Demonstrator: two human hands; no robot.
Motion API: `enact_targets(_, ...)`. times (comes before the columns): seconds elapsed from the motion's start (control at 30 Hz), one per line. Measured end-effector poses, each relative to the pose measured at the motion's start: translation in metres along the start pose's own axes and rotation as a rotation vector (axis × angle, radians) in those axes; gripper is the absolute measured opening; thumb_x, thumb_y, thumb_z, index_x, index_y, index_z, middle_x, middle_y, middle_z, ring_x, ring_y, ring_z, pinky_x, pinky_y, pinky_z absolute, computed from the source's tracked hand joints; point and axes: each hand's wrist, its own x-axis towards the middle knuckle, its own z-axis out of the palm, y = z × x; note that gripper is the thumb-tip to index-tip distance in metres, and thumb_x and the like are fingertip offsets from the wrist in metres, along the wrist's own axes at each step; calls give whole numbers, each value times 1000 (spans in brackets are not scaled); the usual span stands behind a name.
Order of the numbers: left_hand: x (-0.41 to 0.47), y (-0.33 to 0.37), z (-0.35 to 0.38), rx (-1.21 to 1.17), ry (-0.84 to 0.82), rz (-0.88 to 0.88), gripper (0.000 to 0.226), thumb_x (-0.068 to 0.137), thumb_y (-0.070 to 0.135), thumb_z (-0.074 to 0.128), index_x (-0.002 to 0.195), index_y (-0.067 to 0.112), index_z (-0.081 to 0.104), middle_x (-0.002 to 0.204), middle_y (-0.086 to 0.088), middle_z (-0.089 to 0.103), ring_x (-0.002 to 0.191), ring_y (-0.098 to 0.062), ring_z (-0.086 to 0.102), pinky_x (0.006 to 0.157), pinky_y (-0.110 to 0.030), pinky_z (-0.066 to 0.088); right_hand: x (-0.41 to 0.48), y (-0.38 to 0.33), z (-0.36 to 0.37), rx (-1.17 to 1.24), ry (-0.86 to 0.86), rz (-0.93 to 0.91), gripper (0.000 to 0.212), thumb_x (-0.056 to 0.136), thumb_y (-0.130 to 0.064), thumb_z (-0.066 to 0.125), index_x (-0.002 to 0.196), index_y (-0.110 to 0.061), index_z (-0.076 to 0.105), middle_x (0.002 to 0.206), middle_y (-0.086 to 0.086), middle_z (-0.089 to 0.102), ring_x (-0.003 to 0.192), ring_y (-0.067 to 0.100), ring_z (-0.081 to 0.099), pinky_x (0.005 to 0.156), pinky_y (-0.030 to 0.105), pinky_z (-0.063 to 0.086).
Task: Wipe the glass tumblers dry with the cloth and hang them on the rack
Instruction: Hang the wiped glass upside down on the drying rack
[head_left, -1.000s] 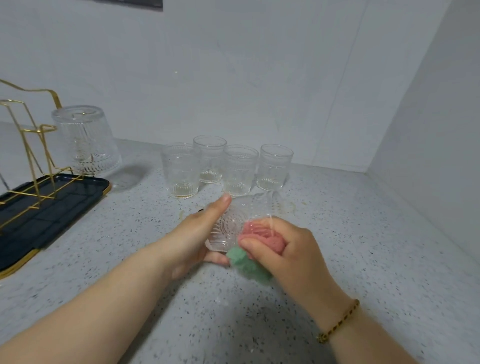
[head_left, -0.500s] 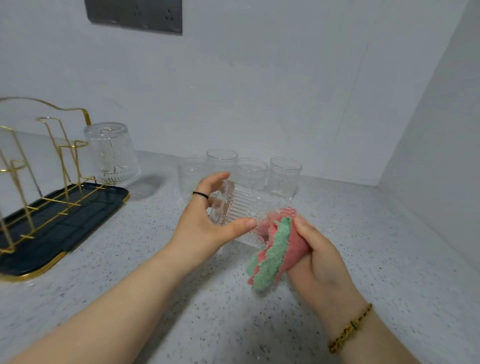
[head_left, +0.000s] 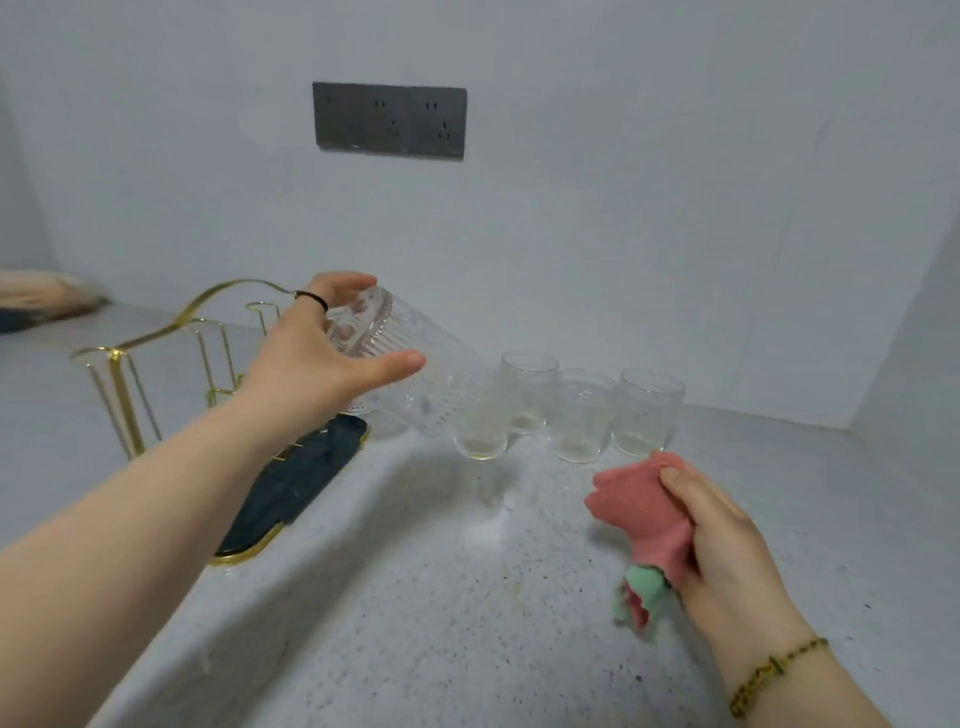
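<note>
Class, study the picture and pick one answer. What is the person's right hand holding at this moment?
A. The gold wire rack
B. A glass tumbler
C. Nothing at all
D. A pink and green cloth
D: the right hand grips the cloth, pink with a green part, low over the counter, while the left hand holds the tumbler tilted above the rack.

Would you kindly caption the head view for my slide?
Left hand holds a ribbed tumbler tilted near the gold rack; right hand grips the cloth; four tumblers stand behind.
</note>
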Motion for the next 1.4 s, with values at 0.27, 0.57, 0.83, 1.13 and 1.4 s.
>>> enact_targets(0.27,55,11,-63,274,18,15,67,68,31,76,128,22,46,134,-3,48,110,-18,45,90,-32,34,-13,24,-3,-45,35,-84,25,75,-23,57,92,-6,64,79,12,72,70,24,69,60,31,57)
enact_targets(0.57,76,-13,-48,598,-210,-66,73,69,34,76,131,15,42,134,-9,49,121,-28,46,94,-35,36,-12,17,-6,-111,175,-83,21,87,-22,54,98,-6,60,89,16,66,79,34,62,69,42,53)
enact_targets(0.83,76,-36,-27,727,-413,-131,75,70,37,75,132,15,40,135,-7,48,119,-26,48,89,-30,36,-8,18,-9,-55,125,-39,24,84,-26,54,95,-6,60,102,30,63,93,55,56,61,46,52)
enact_targets(1.13,75,-53,-17,759,-516,-156,76,71,32,75,134,16,37,139,-8,45,125,-28,43,100,-34,35,-15,12,-5,-219,84,-130,19,88,-25,50,77,-17,63,81,18,71,54,32,62,34,27,45)
enact_targets(1.4,72,-51,-14,835,-500,-174,78,75,36,71,139,13,31,144,-13,36,130,-31,35,103,-36,32,-28,13,10,-405,63,-273,24,87,-12,52,72,-25,64,62,-8,70,38,17,55,35,23,37)
